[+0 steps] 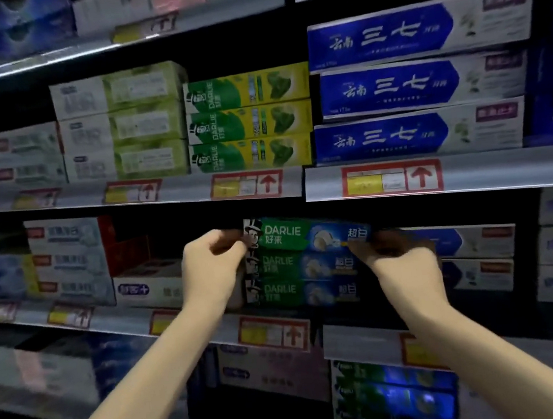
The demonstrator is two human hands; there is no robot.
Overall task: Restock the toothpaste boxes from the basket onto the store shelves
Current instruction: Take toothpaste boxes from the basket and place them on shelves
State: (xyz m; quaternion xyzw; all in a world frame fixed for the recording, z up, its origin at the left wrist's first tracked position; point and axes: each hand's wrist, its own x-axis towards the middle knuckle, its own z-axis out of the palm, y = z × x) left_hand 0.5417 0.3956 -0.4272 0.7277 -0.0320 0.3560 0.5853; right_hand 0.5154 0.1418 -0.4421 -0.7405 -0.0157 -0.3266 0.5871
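Observation:
A green and blue Darlie toothpaste box (302,232) lies on top of a stack of two matching Darlie boxes (298,277) on the middle shelf (272,335). My left hand (211,268) pinches the top box's left end. At the right end, the fingers of my right hand (399,259) curl round the box's lower corner. Both arms reach up from the bottom of the view. The basket is out of sight.
Green and yellow Darlie boxes (249,121) and blue and white boxes (419,82) fill the shelf above. A white box (148,287) lies left of the stack, and blue and white boxes (473,255) sit to its right. More boxes (392,392) are on the lower shelf.

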